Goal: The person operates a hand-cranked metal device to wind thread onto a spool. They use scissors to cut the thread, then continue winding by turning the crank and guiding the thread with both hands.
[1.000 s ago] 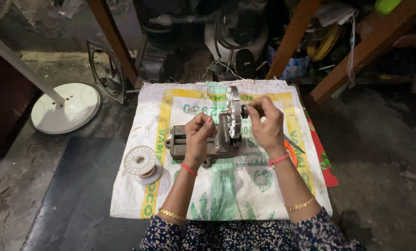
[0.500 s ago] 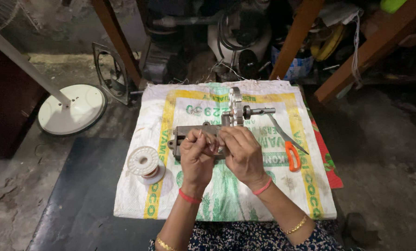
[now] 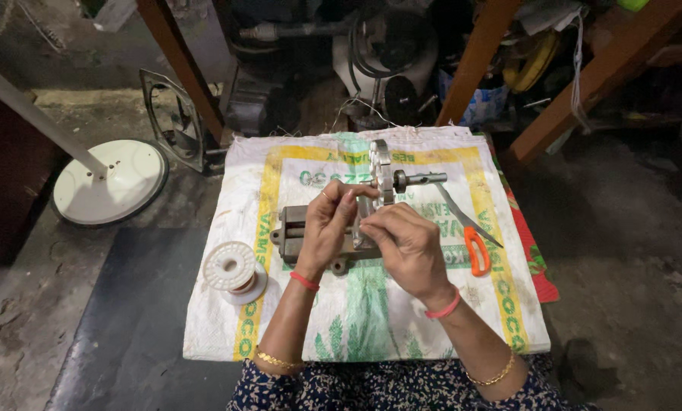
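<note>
Gripping metal winding device (image 3: 333,228), hands (image 3: 371,236) atop

Under your hands lies a flattened woven sack (image 3: 402,320), white with a yellow border and green printing, spread square on the floor. A red printed sack edge (image 3: 535,259) peeks out from beneath it at 3 o'clock. At 1 o'clock, behind a wooden leg, you see a blue-and-white printed bag (image 3: 487,103). You have no screens or signs in view.
</note>
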